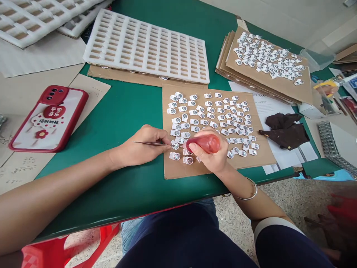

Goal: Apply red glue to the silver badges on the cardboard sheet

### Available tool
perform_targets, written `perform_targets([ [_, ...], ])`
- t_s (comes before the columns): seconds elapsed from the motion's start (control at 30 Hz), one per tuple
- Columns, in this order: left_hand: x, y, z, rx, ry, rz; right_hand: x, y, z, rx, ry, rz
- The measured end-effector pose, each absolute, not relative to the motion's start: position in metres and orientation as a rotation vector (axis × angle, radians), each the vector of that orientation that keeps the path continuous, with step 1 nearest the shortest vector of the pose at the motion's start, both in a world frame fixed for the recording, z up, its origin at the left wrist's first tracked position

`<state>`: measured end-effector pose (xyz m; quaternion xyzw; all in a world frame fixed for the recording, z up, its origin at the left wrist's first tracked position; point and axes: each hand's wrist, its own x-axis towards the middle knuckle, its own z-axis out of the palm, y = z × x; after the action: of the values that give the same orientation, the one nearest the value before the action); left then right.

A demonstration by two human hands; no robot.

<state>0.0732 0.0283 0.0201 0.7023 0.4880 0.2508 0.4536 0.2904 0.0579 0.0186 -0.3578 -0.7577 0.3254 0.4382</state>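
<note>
My left hand (142, 146) pinches thin metal tweezers (149, 143), whose tip meets a small round piece (175, 146) with a white tab, near the left edge of a cardboard sheet (178, 170). In my right hand (214, 158) is a red squeeze bottle (205, 143), tilted with its nozzle pointing left, close to that same piece. Many similar round pieces with white tabs lie in loose rows over the cardboard. Some of them are hidden behind my right hand and the bottle.
A white foam grid (147, 48) lies behind the cardboard. Stacked cardboard sheets with more pieces (231, 56) stand at the back right. A red-cased phone (50, 119) is at the left, dark cloth (290, 136) on paper at the right, clear trays (329, 139) farther right.
</note>
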Motion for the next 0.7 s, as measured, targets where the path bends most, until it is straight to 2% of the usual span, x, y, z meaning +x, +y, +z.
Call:
perform_targets([
  [0.7,0.0741,0.0279,0.0199,1.721,1.222,0.628,0.2901,0.0562,0.0206,-0.854,-1.937,0.760],
])
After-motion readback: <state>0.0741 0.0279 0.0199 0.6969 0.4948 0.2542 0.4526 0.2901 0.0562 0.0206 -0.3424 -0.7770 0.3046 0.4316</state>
